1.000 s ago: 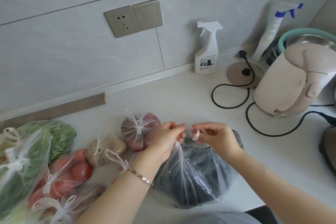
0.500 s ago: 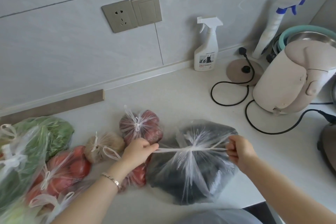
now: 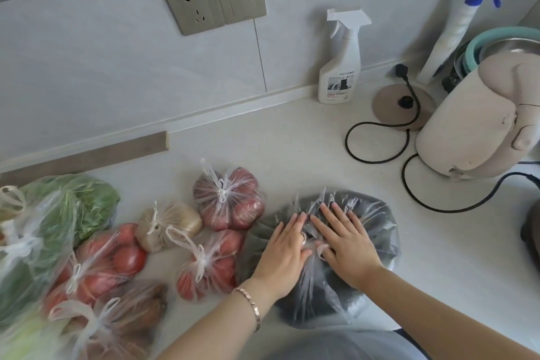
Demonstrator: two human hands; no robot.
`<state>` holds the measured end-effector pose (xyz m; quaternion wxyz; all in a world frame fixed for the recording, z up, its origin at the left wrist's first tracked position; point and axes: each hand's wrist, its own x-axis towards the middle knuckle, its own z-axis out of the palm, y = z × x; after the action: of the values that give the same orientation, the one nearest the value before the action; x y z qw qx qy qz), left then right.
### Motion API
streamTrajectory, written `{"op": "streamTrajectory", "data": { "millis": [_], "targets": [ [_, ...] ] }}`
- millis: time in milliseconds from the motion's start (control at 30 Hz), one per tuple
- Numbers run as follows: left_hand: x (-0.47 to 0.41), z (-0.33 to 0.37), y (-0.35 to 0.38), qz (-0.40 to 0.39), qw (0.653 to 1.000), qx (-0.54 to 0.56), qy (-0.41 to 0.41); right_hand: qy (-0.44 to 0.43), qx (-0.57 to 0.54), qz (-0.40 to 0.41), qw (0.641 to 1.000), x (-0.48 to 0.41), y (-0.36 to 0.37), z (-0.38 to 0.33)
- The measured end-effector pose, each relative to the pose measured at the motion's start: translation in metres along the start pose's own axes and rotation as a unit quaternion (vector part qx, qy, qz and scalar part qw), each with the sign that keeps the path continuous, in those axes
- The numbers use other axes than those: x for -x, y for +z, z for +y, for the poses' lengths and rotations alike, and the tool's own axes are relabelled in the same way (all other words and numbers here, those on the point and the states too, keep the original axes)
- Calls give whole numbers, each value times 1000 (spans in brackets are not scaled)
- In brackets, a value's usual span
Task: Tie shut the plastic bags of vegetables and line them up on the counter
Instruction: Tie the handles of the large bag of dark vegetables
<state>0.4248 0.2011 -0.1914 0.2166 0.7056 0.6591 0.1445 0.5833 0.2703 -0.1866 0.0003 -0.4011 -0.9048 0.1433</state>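
Note:
A clear plastic bag of dark vegetables [image 3: 371,231] lies on the white counter [image 3: 292,149] near its front edge. My left hand [image 3: 285,251] and my right hand [image 3: 344,245] both lie flat on top of it, fingers straight, side by side over its knot. Left of it sit knotted bags: a red-vegetable bag [image 3: 230,198], a smaller red bag [image 3: 207,266], a brown bag [image 3: 169,225], a tomato bag [image 3: 96,266], another brown bag [image 3: 122,321] and bags of greens [image 3: 58,213].
A white spray bottle [image 3: 340,67] stands against the wall. At the right are a beige kettle [image 3: 479,119], its round base [image 3: 403,103] with black cords [image 3: 377,143], a second spray bottle [image 3: 458,26] and a teal-rimmed pot [image 3: 496,38].
Both hands pulled the bag's handles apart sideways and tightened a knot, then let the handles go and came together. They now press flat on top of the dark bag.

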Motion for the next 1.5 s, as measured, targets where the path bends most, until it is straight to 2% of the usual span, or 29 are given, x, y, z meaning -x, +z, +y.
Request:
{"op": "streamTrajectory", "data": {
  "millis": [100,233,300,333,367,400,433,500,533,567,600,667,733,767,833,900,933,1000,1033,1067,1133,1200,1333,1367,1400,1467,1500],
  "targets": [
    [-2,-7,9,-32,998,-50,-7,9,34,-38,999,-4,0,0],
    [-7,-7,8,-50,997,-48,-28,-4,48,-33,998,-8,10,6],
    [-9,-2,-4,-55,992,68,-89,23,-95,-75,992,-10,5,11],
    [-11,1,-14,-40,976,158,-147,77,-224,-73,969,-13,-6,10],
    [-14,5,-26,-8,944,254,-210,146,-369,-51,917,-15,-21,9],
    [-18,7,-39,34,889,365,-275,200,-502,-20,841,-18,-36,9],
    [-22,7,-54,76,805,494,-320,225,-620,8,752,-21,-51,12],
    [-27,8,-78,121,633,702,-304,202,-790,20,579,-26,-72,13],
    [-29,7,-86,128,585,756,-266,184,-823,5,538,-30,-79,11],
    [-31,9,-92,123,586,767,-231,172,-829,-12,531,-33,-82,8],
    [-32,10,-95,113,616,752,-204,167,-820,-26,546,-35,-82,5],
    [-29,7,-92,100,715,667,-184,185,-794,-32,578,-34,-75,5],
    [-21,-5,-81,88,799,555,-215,241,-770,-11,590,-27,-65,13],
    [-15,-12,-72,78,818,515,-244,280,-755,1,593,-21,-58,19],
    [-6,-17,-56,60,831,472,-288,344,-733,17,586,-11,-45,26],
    [-9,-13,-50,66,853,420,-302,358,-705,29,611,-8,-43,24],
    [-14,-10,-54,75,874,380,-293,346,-670,29,656,-10,-50,22],
    [-24,0,-68,87,915,318,-231,312,-557,31,769,-19,-75,18],
    [-29,5,-75,72,925,316,-198,287,-509,25,811,-23,-89,16],
    [-34,12,-80,39,925,334,-174,260,-496,6,828,-28,-102,12],
    [-42,29,-84,-57,915,372,-146,222,-544,-39,808,-37,-119,1],
    [-50,43,-82,-100,914,363,-149,213,-586,-49,780,-45,-125,-8],
    [-53,46,-80,-24,889,407,-208,216,-699,-10,681,-46,-118,-8],
    [-52,45,-80,-11,879,421,-224,218,-694,0,686,-42,-110,-4],
    [-51,44,-80,-1,867,439,-237,216,-649,-3,730,-35,-102,-3],
    [-48,45,-79,18,851,461,-253,162,-491,-50,855,-18,-82,-8],
    [-48,46,-77,25,849,459,-259,124,-428,-69,892,-11,-72,-13]
  ]
}}
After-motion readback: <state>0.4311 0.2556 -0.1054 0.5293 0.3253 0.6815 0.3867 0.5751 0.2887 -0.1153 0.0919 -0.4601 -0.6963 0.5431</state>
